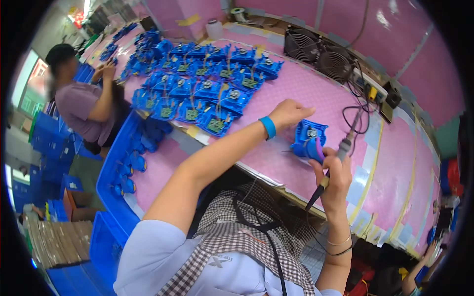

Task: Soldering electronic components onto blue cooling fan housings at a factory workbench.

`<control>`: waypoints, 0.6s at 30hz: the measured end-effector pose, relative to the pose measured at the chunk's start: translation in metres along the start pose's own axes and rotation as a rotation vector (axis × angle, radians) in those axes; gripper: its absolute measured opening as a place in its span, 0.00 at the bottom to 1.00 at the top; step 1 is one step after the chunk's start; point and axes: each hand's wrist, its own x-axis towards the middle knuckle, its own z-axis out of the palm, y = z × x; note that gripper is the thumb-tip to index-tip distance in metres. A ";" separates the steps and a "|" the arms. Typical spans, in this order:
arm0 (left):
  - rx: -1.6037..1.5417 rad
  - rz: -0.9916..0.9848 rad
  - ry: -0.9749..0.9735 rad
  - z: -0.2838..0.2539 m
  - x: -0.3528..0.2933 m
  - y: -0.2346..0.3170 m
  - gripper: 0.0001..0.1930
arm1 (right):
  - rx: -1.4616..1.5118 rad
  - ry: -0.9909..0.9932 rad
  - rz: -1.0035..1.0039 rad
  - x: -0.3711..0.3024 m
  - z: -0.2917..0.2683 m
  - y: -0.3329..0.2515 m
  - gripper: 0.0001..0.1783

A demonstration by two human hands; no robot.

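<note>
My right hand [336,180] is closed around a soldering iron [345,144], whose metal tip points up and away from me. Its thumb and finger also reach the near end of a blue plastic housing [310,133], beside a curved blue piece with a purple edge. A round metal part sits in this housing. My left hand [291,113], above a blue wristband [267,128], is just beyond the housing's upper left. Its fingers are curled together, and whatever they may hold is too small to make out.
Rows of blue housings with green circuit boards [216,125] cover the left of the pink table. Black fans [301,45], a power strip [369,84] and looped cables stand along the back. A blue bin [111,170] with blue parts is at left. A co-worker [86,103] works beyond it.
</note>
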 end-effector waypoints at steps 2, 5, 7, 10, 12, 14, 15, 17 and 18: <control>-0.159 0.396 0.327 -0.010 -0.032 0.003 0.21 | -0.105 -0.011 0.004 -0.014 0.006 -0.017 0.11; -0.227 0.261 0.362 -0.021 -0.100 -0.001 0.19 | -0.187 -0.075 -0.046 -0.038 0.020 -0.040 0.09; -0.022 0.203 0.294 -0.023 -0.133 -0.006 0.18 | -0.095 -0.158 0.020 -0.050 0.027 -0.047 0.12; 0.315 0.266 0.303 -0.015 -0.153 -0.012 0.20 | 0.104 -0.009 0.084 -0.050 0.023 -0.035 0.16; 0.435 0.280 0.241 -0.007 -0.152 -0.014 0.23 | 0.039 0.145 0.109 -0.038 0.017 -0.015 0.18; 0.521 0.229 0.140 0.001 -0.146 -0.015 0.24 | -0.075 0.101 0.115 -0.021 0.010 0.009 0.17; 0.492 0.184 0.102 0.005 -0.143 -0.016 0.24 | -0.148 -0.002 0.143 -0.015 0.005 0.020 0.17; 0.439 0.090 0.025 0.009 -0.140 -0.018 0.24 | 0.114 -0.072 0.193 -0.002 0.012 0.037 0.15; 0.450 0.145 0.067 0.009 -0.140 -0.020 0.23 | 0.232 -0.135 0.244 -0.002 0.012 0.042 0.14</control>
